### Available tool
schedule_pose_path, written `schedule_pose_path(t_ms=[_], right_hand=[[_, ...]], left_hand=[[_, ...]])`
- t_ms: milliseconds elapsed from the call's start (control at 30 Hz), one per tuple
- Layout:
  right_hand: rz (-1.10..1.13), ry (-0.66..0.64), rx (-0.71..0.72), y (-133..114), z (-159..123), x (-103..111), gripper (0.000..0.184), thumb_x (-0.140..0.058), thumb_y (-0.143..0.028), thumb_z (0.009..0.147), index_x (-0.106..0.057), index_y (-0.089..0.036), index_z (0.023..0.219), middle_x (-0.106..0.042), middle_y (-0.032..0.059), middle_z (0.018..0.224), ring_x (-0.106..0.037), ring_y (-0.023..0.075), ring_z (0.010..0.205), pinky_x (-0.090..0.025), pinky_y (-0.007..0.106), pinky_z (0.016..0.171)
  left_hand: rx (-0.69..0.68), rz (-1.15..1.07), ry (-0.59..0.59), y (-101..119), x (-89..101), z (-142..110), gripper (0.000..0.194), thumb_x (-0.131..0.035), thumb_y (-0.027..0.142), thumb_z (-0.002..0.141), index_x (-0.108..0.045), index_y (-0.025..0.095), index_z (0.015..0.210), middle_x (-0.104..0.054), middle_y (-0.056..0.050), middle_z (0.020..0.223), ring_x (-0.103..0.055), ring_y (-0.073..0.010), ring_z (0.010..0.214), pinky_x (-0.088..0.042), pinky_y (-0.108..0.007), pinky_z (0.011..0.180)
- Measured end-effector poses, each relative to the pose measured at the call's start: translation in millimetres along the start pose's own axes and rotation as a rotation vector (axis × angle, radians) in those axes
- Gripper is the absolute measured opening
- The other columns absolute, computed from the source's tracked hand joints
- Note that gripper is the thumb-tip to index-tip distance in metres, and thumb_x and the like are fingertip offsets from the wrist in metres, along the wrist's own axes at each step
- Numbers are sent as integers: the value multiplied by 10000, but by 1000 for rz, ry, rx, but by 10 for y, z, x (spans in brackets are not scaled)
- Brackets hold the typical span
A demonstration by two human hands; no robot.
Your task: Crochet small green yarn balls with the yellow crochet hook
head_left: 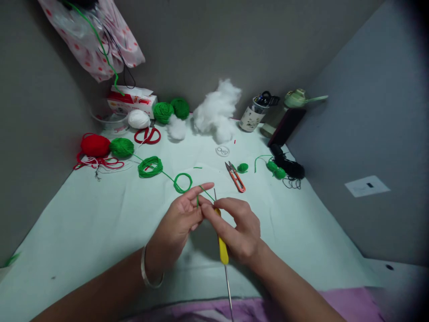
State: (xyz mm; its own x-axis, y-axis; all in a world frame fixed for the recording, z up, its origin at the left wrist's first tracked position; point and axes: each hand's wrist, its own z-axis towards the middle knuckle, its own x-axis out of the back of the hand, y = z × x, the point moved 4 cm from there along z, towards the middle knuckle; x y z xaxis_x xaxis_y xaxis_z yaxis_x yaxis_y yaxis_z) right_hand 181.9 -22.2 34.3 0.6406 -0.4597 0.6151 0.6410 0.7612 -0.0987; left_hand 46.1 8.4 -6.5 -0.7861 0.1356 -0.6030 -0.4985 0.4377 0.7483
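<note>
My left hand (182, 217) has green yarn (207, 192) looped over its raised index finger. Its thumb and other fingers pinch close to where the strand ends; what lies in that pinch is too small to make out. The fingers of my right hand (241, 229) close round the yellow handle of a crochet hook (223, 251). Its thin metal tip points up and away, and a long metal shaft runs back toward me. Both hands' fingertips meet at the yarn. Beyond my left hand lie a loose green yarn ring (182, 183) and a thicker green coil (150, 167).
Orange thread snips (235, 177) lie beside a small green crocheted ball (242, 168). White stuffing (216, 112), green yarn balls (163, 112), red scissors (147, 135) and a pen cup (252, 118) line the back. Red yarn (95, 146) sits left, black yarn (291, 168) right. Grey partitions surround the table.
</note>
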Motion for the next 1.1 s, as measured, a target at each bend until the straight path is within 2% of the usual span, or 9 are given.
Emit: schedule_pose_path(t_ms=[133, 300, 467, 600, 700, 800, 900, 1000, 1100], right_hand=[[339, 79, -310, 135, -8, 60, 290, -581, -61, 980, -741, -207, 1173, -703, 74, 978, -693, 191, 922, -598, 316, 788], [884, 172, -705, 309, -38, -44, 211, -569, -196, 1042, -772, -252, 1052, -703, 32, 908, -660, 150, 736, -573, 313, 678], [787, 115, -672, 250, 2, -72, 196, -609, -159, 1021, -776, -255, 1059, -740, 32, 955, -685, 135, 745, -595, 281, 678], [472, 23, -427, 117, 2, -10, 283, -595, -82, 997, -749, -242, 1171, -746, 65, 998, -725, 186, 890, -625, 322, 773], [249, -47, -268, 61, -29, -1, 365, -601, -65, 986, -738, -248, 1270, -746, 100, 1106, -733, 223, 1012, -632, 341, 825], [389, 27, -390, 183, -43, 34, 328, -607, -81, 990, -758, -247, 1228, -747, 85, 1051, -726, 208, 944, -622, 344, 795], [730, 169, -625, 361, -43, 49, 218, -608, -153, 1013, -795, -251, 1067, -719, 46, 891, -681, 183, 790, -595, 344, 713], [992, 174, -738, 397, -29, -17, 188, -619, -225, 1025, -804, -261, 1026, -706, 37, 911, -656, 157, 720, -589, 327, 652], [956, 80, -708, 324, -13, -77, 167, -658, -220, 1005, -812, -270, 1046, -758, 60, 997, -711, 192, 884, -610, 331, 697]], left_hand=[[96, -117, -15, 30, -29, -9, 446, -853, 231, 832, -743, 153, 1257, -444, 124, 576, -239, -19, 474, -480, -207, 701], [-56, -21, 52, 102, 30, 10, 368, -838, 209, 835, -770, 212, 1196, -626, 62, 774, -409, -11, 498, -538, -246, 742], [-93, 97, 18, 48, 8, 8, 384, -861, 249, 819, -777, 229, 1193, -693, -5, 861, -663, -121, 742, -501, -216, 662], [-113, 69, 55, 33, 17, 13, 414, -873, 242, 828, -770, 228, 1228, -662, 21, 813, -573, -60, 636, -376, -154, 521], [-38, -32, 34, 12, 8, 18, 399, -861, 246, 849, -767, 218, 1236, -579, 70, 676, -412, -16, 510, -393, -134, 540], [77, -86, -5, 25, 2, 18, 345, -865, 258, 847, -797, 194, 1179, -482, 114, 577, -237, 3, 446, -498, -169, 661], [93, -92, 12, 83, 25, 20, 243, -876, 231, 819, -833, 183, 1053, -552, 91, 637, -231, 9, 446, -527, -197, 710], [32, -55, 33, 106, 38, 24, 249, -877, 223, 801, -837, 222, 1046, -619, 55, 732, -401, -18, 510, -518, -219, 734], [-36, 20, 2, 84, 21, 23, 378, -888, 225, 789, -817, 277, 1156, -644, 28, 794, -592, -100, 753, -481, -220, 773]])
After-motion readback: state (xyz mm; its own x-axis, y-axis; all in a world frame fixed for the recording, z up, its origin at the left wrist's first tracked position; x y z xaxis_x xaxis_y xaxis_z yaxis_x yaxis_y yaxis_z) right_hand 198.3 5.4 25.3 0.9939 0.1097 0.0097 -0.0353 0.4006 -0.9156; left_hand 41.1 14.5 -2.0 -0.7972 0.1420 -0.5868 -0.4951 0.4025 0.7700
